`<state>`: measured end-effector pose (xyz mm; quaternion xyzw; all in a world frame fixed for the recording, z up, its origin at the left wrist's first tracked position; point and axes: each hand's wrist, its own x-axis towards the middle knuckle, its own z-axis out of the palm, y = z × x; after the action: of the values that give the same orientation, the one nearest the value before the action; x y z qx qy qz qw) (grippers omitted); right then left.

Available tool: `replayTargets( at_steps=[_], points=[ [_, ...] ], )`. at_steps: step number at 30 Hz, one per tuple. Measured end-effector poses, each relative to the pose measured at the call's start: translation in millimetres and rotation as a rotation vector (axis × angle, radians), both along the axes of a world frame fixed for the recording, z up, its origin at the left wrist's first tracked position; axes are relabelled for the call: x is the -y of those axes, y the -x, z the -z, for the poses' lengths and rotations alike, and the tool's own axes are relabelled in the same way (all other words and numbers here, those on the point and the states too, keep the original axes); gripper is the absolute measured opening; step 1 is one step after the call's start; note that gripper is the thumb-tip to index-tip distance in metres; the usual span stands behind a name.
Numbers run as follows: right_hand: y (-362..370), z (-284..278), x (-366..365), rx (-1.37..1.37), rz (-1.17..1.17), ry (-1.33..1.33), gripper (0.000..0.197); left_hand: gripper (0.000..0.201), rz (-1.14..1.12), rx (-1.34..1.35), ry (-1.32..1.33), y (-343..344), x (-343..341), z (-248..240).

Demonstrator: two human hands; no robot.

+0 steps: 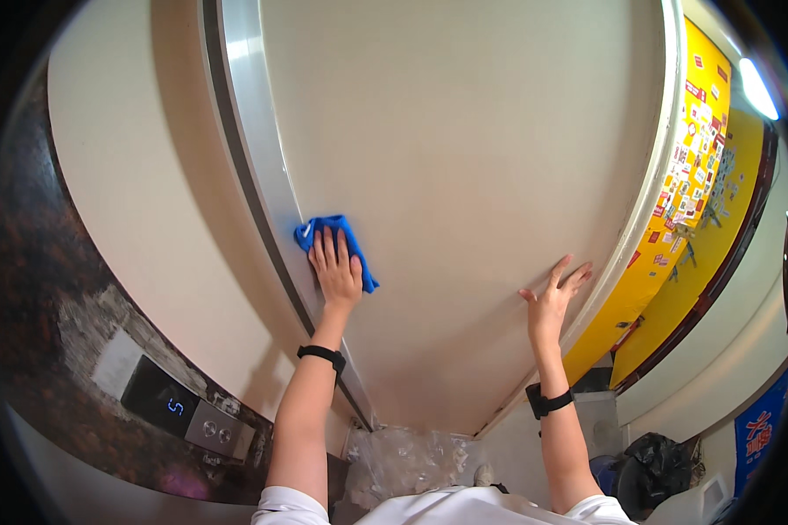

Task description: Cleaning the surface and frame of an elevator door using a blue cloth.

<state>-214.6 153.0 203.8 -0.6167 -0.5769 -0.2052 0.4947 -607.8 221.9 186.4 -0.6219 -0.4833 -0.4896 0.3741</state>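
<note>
A blue cloth [365, 270] is pressed against a large cream panel [464, 175], close to the metal strip [245, 74] along its left edge. My left hand [335, 273] lies over the cloth and holds it there, fingers stretched upward. On the right, my right hand [552, 302] has its fingers spread near the panel's right edge. Nothing is in it, and its fingertips seem to rest on the panel, though exact contact is hard to see. Each wrist wears a black band.
Left stands a cream wall, then a dark stone-like surround with a call-button panel [184, 409]. To the right, a yellow board [652, 271] carries many small stickers. Clear plastic sheeting [403, 459] lies at the panel's foot; a black bag [657, 468] sits lower right.
</note>
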Motion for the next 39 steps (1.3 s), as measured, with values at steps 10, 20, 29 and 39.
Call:
replayTargets(
  at_steps=[10,20,29,39],
  points=[
    [4.1,-1.2,-0.9,-0.052,-0.029,-0.024,0.123,0.061,0.026,0.234,0.076,-73.5,9.3,32.9],
    [-2.4,8.0,-9.0,-0.052,-0.072,-0.041,0.127,0.051,0.24,-0.256,0.169,-223.2,26.2,-9.9],
    [-9.3,8.8,-8.7,-0.033,-0.067,-0.046,0.132,0.047,0.361,-0.321,0.109,-218.6,33.6,-120.0],
    [-4.4,1.9,0.4,-0.016,-0.002,0.068,0.127,0.049,0.157,-0.108,-0.049,-113.4,7.0,-129.6]
  ],
)
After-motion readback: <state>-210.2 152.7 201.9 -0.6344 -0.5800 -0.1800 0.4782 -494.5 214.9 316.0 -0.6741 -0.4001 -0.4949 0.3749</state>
